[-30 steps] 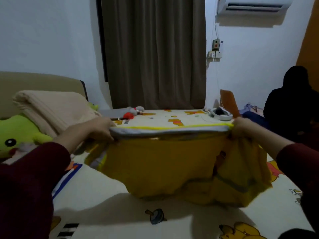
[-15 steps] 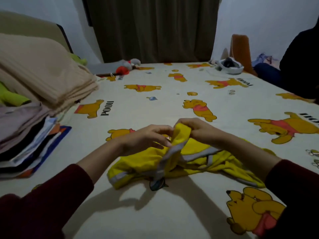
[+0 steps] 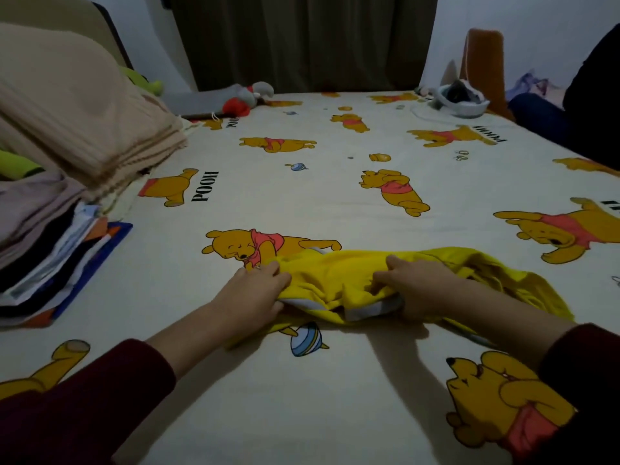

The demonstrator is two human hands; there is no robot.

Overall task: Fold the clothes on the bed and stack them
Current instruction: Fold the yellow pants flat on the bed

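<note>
A yellow garment with a grey hem (image 3: 339, 280) lies bunched across the bed sheet (image 3: 302, 182) in front of me. My left hand (image 3: 255, 293) grips its left end, fingers curled over the cloth. My right hand (image 3: 416, 286) grips the fabric near the grey hem, thumb underneath. More yellow cloth trails to the right of my right wrist. A stack of folded clothes (image 3: 43, 250) sits at the left edge of the bed.
A folded beige blanket (image 3: 77, 109) lies behind the stack, with a green plush (image 3: 16, 162) beside it. A small stuffed toy (image 3: 248, 99) and a white headset (image 3: 459, 102) rest at the far end. A seated person in dark clothes (image 3: 587, 105) is at the right.
The garment, held up stretched a second ago, came down onto the bed and was bunched together. My hands have since moved apart along it and now press it flat on the sheet.
</note>
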